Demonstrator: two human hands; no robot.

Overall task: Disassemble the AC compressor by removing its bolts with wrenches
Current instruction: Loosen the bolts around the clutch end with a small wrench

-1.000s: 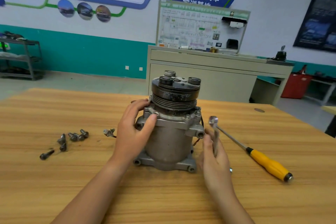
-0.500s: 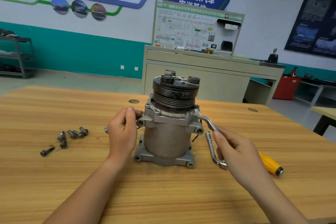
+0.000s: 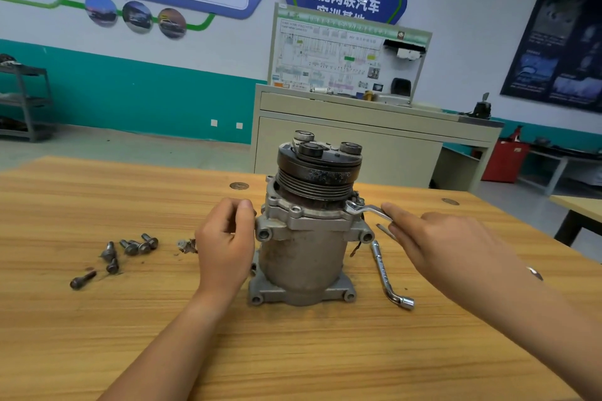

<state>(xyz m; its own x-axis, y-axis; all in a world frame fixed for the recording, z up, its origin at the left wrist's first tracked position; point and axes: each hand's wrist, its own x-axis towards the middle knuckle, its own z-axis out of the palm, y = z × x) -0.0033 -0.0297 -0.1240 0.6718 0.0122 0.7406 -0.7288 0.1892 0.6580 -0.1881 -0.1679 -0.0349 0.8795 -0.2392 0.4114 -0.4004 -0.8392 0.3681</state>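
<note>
The grey AC compressor (image 3: 306,247) stands upright on the wooden table (image 3: 293,352), its black pulley on top. My left hand (image 3: 224,244) is curled against the compressor's left side, holding it at the flange ear. A bent ring wrench (image 3: 366,210) sits with its ring end on a bolt at the right of the upper flange. My right hand (image 3: 433,241) pinches the wrench handle between outstretched fingers. Several removed bolts (image 3: 130,247) lie in a loose group on the table to the left.
An L-shaped socket wrench (image 3: 387,273) lies on the table just right of the compressor's base. A small connector piece (image 3: 187,246) lies beside my left hand. One bolt (image 3: 83,280) lies apart at the left. A cabinet (image 3: 358,140) stands behind the table.
My right hand lifted the ring wrench from the table and set it on the right flange bolt. My left hand slid from the compressor's front to its left side.
</note>
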